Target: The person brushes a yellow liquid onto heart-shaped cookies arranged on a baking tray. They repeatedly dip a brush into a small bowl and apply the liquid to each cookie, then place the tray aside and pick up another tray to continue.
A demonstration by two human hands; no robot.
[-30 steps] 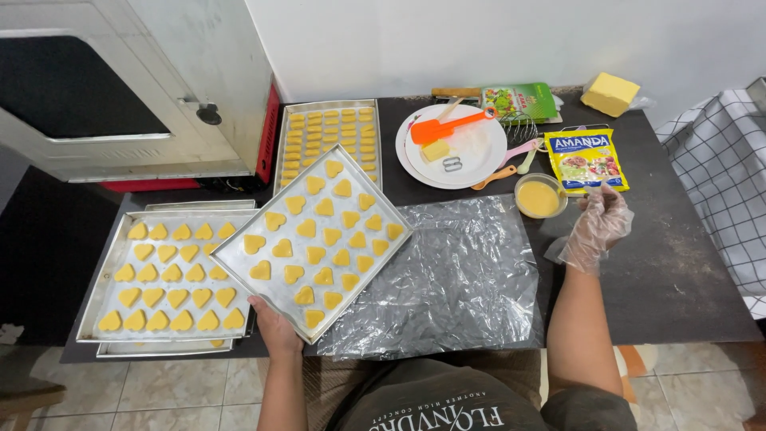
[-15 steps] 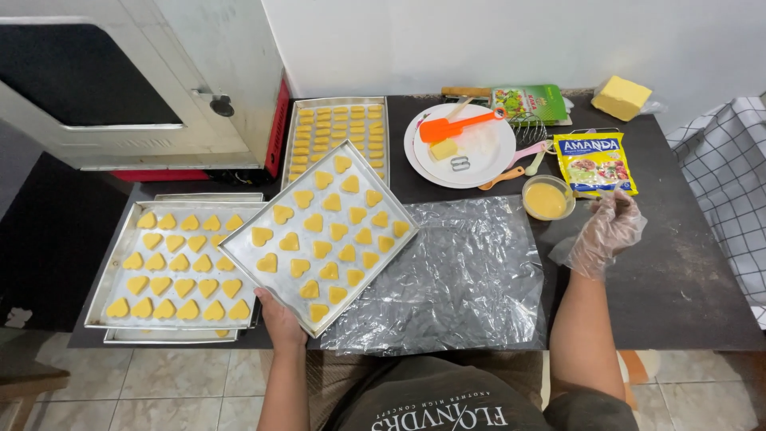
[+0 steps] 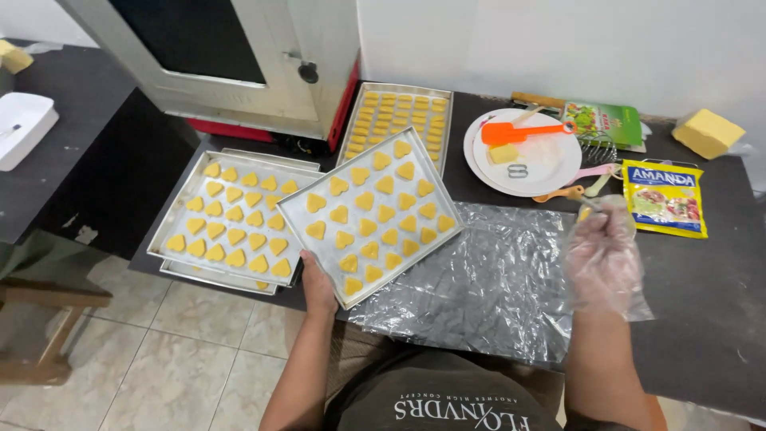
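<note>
**Left hand grips a tray of heart-shaped dough; gloved right hand hovers by the small bowl**

Left hand (image 3: 317, 285) is closed on the near corner of a metal tray (image 3: 308, 209) filled with yellow heart-shaped dough pieces (image 3: 366, 224), holding it tilted at an angle over the dark surface (image 3: 702, 319). That tray overlaps the left edge of a sheet of crinkled clear plastic (image 3: 487, 295) spread on the surface. Right hand (image 3: 604, 255), in a thin clear glove, is loosely curled over a small bowl (image 3: 587, 212) of yellow liquid; whether it grips anything I cannot tell.

To the left lies a second tray of hearts (image 3: 231, 219), stacked on another tray. Farther off, a third tray (image 3: 399, 116) carries small rectangular pieces, beside a white oven (image 3: 239, 56) with a dark window. At far right sits a white plate (image 3: 550, 160) with an orange spatula (image 3: 523, 132) and a piece of butter. Just right of the bowl lies a yellow packet (image 3: 665, 198); a yellow block (image 3: 707, 132) sits at the far right corner.
</note>
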